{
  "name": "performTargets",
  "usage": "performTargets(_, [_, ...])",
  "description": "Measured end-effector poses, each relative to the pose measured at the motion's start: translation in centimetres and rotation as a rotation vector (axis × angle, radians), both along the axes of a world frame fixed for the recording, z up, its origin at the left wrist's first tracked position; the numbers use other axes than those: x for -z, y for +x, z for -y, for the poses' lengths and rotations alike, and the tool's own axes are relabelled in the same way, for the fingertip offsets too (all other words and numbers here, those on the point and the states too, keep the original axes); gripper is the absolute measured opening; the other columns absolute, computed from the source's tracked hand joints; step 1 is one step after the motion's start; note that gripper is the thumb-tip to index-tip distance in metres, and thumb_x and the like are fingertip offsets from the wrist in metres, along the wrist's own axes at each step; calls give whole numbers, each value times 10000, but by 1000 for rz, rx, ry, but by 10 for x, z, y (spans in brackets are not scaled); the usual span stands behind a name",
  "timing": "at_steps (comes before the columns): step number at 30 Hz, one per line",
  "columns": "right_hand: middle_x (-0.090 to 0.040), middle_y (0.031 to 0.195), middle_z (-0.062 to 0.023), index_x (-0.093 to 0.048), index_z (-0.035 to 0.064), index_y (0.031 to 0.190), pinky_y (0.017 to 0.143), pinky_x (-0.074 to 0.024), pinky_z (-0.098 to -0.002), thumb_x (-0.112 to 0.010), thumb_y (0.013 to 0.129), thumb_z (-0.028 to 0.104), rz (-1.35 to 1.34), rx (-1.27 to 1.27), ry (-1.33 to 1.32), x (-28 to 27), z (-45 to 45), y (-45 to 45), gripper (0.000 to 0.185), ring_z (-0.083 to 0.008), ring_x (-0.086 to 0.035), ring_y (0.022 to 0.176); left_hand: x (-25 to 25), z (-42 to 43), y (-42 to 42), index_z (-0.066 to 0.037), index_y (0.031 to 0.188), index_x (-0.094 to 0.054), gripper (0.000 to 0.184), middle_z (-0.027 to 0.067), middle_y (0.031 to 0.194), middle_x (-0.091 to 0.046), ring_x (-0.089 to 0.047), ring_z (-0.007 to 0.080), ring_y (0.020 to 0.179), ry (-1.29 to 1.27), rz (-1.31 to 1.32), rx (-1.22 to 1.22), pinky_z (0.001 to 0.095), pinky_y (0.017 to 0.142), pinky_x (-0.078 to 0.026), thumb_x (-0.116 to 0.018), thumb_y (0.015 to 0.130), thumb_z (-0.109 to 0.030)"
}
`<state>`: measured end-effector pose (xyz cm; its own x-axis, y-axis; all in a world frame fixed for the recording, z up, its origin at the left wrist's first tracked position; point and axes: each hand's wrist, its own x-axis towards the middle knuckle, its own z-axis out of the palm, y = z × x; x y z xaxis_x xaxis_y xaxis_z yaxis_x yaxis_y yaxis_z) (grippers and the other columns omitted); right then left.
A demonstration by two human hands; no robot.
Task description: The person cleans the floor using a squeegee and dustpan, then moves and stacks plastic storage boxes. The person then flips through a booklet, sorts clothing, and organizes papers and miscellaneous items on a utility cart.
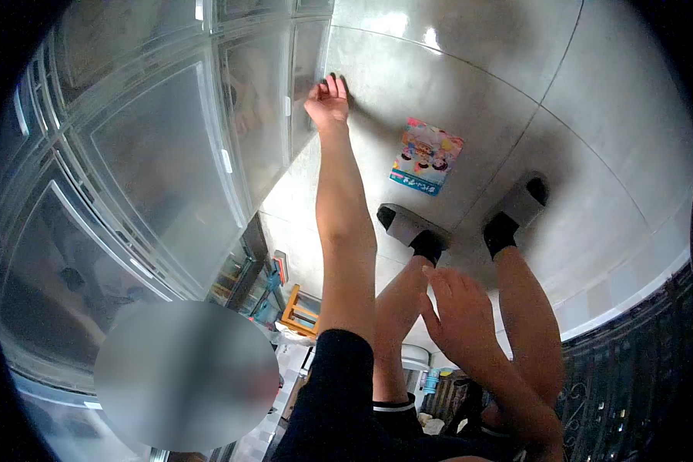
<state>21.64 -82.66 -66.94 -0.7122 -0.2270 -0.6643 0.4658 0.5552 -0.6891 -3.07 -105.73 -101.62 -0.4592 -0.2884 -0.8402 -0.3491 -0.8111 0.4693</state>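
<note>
Picture book (pixel 427 156): thin, apparently closed, lying flat and askew on the pale tiled floor (pixel 631 131). The cover shows cartoon figures amid pink and yellow, above a teal band whose white lettering is too blurred to read. Cabinet (pixel 158 142): translucent panels with white handles, standing left of the book.

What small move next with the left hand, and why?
Probably shift the left hand from beside the cabinet toward the book: it lies uncovered on the floor, and neither hand touches it.
</note>
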Motion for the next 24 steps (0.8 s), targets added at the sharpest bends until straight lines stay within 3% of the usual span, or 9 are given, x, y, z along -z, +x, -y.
performTargets(5, [-546,1010,-175,-523,-14,1066,784,-416,-430,-524,858,226,-3,-4,19,2,4,-8,317,-320,-542,907,-6,-17,8,-59,839,-562,64,63,773,-557,-571,254,942,79,-90,3,476,938,-432,-514,843,-101])
performTargets(7, [-546,1012,-174,-523,-16,1062,800,-407,-438,-523,858,223,-2,-8,13,3,6,-9,314,-320,-539,915,-20,-39,-6,-51,1040,-533,210,72,908,-544,-552,266,997,140,-199,117,493,967,-411,-538,840,-113])
performTargets(9, [-543,1017,-178,-523,-17,1060,810,-403,-451,-514,868,228,27,-4,-7,4,9,-5,312,-327,-535,917,-13,-39,-17,2,1033,-485,213,102,1098,-511,-537,282,1058,247,-37,65,500,953,-443,-473,876,-142])
performTargets(10, [-546,1013,-179,-524,-18,1062,818,-401,-453,-512,871,227,61,10,-35,3,10,-5,311,-329,-534,920,-14,-29,-15,2,1033,-485,213,102,1098,-511,-537,282,1058,235,-28,66,500,953,-443,-473,876,-142])
performTargets(12, [-549,1009,-179,-525,-19,1063,825,-399,-456,-511,874,227,71,25,-46,5,7,-9,310,-331,-533,923,-4,-19,-15,35,1028,-420,245,162,1248,-425,-512,324,1132,229,-45,-127,535,965,-432,-430,873,-155])
performTargets(13, [-552,1043,-187,-510,-16,1122,834,-415,-441,-519,873,194,61,-7,-17,6,4,-13,325,-323,-546,949,1,-14,-19,46,1125,-369,344,249,1251,-479,-525,333,1147,204,-14,-119,563,935,-443,-367,893,-207])
performTargets(15, [-555,1077,-195,-495,-13,1181,843,-431,-426,-527,873,161,54,-33,24,8,0,-16,355,-315,-560,975,9,-8,-20,45,1114,-388,334,240,1210,-512,-536,328,1135,188,17,-101,561,930,-447,-340,891,-198])
performTargets(17, [-573,1030,-181,-525,-4,1108,835,-430,-441,-520,875,210,127,30,3,8,-1,-12,316,-320,-556,951,20,-4,-19,25,1054,-441,298,195,1127,-570,-581,307,1065,167,66,-85,541,888,-483,-332,914,-214])
performTargets(24, [-581,1032,-169,-517,4,1157,821,-448,-423,-524,870,200,64,52,69,6,-13,-29,348,-308,-569,951,40,-16,-17,-36,858,-521,289,62,869,-618,-645,186,805,-74,62,-40,368,762,-563,-401,943,-284])
